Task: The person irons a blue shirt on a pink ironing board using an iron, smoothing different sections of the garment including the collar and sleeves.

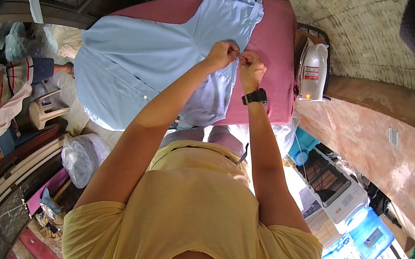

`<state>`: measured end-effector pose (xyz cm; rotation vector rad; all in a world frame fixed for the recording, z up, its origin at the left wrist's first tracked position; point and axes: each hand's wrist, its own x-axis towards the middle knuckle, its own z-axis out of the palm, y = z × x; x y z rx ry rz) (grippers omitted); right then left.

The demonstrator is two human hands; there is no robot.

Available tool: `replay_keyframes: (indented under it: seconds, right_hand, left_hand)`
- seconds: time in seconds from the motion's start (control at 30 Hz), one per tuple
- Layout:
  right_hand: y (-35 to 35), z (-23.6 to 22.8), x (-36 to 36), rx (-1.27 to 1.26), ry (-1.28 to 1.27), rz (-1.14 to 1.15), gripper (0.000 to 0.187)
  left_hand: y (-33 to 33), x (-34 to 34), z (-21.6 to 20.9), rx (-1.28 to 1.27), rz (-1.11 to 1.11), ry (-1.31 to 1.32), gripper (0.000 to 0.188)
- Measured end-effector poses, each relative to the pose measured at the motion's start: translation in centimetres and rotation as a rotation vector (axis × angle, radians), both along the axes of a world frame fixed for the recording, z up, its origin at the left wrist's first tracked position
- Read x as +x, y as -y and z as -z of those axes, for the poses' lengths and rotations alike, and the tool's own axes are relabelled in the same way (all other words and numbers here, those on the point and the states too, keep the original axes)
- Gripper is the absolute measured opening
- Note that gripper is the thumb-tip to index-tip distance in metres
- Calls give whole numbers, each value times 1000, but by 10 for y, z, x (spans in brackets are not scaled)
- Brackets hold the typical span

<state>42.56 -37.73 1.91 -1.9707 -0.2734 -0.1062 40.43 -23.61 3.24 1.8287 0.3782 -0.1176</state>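
A light blue button-up shirt (139, 47) lies spread across an ironing board with a dark pink cover (276, 27). The shirt's wide end hangs over the board's left and near side. Both hands meet at the shirt's right edge, fingertips almost touching. My left hand (222, 55) is closed in a pinch on that edge. Beside it, my right hand (251, 72) is also pinched closed, with a black watch on the wrist. Whatever lies between its fingertips is too small to make out, though it is right at the shirt's edge.
A white iron (314, 70) with a glowing orange light stands at the board's right end. A low wall (378, 133) runs along the right. Bags and a plastic stool (48, 108) are on the left; a blue water jug (370, 234) stands at lower right.
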Motion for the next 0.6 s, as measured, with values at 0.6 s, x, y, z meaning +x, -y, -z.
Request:
replay_keyframes:
  seconds: [0.6]
  right_hand:
    - [0, -4, 12, -53, -48, -13, 37]
  left_hand:
    - [0, 0, 7, 98, 4, 33, 13]
